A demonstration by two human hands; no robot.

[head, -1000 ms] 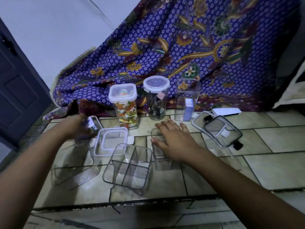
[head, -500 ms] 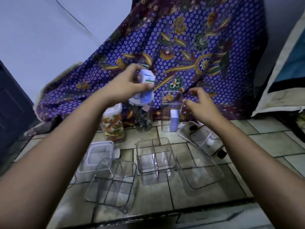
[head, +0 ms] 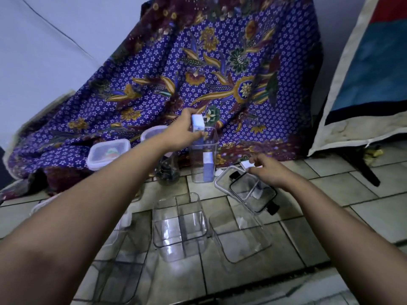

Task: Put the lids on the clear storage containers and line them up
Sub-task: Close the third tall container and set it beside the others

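Note:
My left hand (head: 184,131) grips a small white and blue box (head: 197,126) at the open mouth of a tall clear container (head: 203,159), which stands upright and holds another blue box low inside. My right hand (head: 267,170) hovers over a black-rimmed clear lid (head: 253,192) lying on a clear container, fingers curled near a white lid (head: 247,165); whether it grips anything is unclear. Two lidded containers stand left: one square white-lidded (head: 108,154), one round-lidded (head: 152,134). An open divided container (head: 179,225) and another open one (head: 241,236) sit nearer me.
A purple floral cloth (head: 198,73) hangs behind the row of containers. A padded mat (head: 363,84) leans at the right. More clear open containers (head: 119,280) lie under my left arm on the tiled floor (head: 330,194).
My left hand has carried the small box rightward to the tall container's mouth. My right hand has dropped from beside that container to the lids at the right.

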